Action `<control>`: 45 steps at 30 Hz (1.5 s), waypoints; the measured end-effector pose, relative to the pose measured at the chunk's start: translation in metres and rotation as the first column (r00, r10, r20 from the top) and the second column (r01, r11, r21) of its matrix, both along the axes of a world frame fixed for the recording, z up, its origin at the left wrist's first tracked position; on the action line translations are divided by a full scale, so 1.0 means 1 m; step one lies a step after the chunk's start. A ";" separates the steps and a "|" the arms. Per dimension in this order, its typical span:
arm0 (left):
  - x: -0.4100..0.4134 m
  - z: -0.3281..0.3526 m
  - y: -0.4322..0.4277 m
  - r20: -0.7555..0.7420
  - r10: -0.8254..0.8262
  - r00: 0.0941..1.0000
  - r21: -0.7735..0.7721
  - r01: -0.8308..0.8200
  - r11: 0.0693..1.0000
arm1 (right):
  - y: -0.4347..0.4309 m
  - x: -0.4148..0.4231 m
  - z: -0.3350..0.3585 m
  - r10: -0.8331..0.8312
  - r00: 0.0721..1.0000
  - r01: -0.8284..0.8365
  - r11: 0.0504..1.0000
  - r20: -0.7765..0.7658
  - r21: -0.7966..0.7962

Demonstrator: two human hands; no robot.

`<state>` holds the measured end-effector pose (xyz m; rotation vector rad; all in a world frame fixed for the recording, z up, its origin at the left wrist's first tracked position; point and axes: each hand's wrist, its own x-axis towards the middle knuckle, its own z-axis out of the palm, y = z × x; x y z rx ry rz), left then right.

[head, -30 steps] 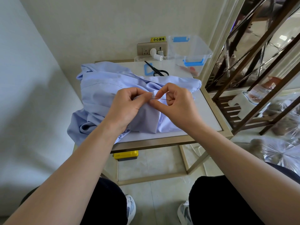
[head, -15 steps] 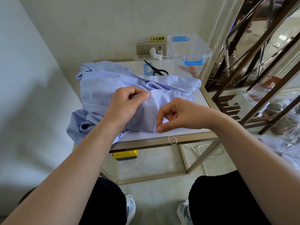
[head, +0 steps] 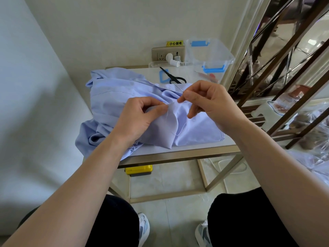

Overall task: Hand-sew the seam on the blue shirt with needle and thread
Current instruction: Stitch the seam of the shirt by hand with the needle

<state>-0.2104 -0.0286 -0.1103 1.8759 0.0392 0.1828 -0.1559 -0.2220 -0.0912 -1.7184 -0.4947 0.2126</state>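
A light blue shirt [head: 114,97] lies bunched on a small table [head: 178,154]. My left hand [head: 137,118] pinches a raised fold of the shirt between thumb and forefinger. Just to the right of that fold, my right hand [head: 206,102] pinches a thin needle [head: 178,87] whose free end points up and back toward the scissors. The thread is too fine to make out.
Black scissors [head: 173,78] and a blue clip lie behind the shirt. A clear plastic box [head: 210,54] with blue latches stands at the back right by a wall socket. A yellow case [head: 138,169] sits under the table. Metal shelving stands to the right.
My right hand dropped down to the table's front edge, then rose back up to the fold beside my left hand, the needle now showing above it. My left hand kept its pinch on the fabric.
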 end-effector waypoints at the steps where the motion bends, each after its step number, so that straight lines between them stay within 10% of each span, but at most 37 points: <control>1: 0.000 0.000 0.000 -0.001 -0.007 1.000 -0.005 0.007 1.000 | 0.001 0.000 -0.001 0.022 0.999 -0.021 1.000 -0.036 0.008; 7: -0.005 0.001 0.004 0.027 -0.059 0.998 0.057 0.057 0.997 | 0.010 -0.005 -0.006 0.309 0.918 -0.314 0.949 -0.249 0.023; 25: -0.019 0.006 0.047 -0.131 -0.258 0.957 0.203 0.281 0.938 | 0.013 0.003 -0.016 0.025 0.990 -0.035 0.997 -0.138 -0.069; 45: -0.018 0.002 0.044 0.139 -0.137 0.981 0.335 0.084 0.939 | 0.011 0.005 -0.018 -0.028 0.988 0.023 0.999 -0.154 -0.038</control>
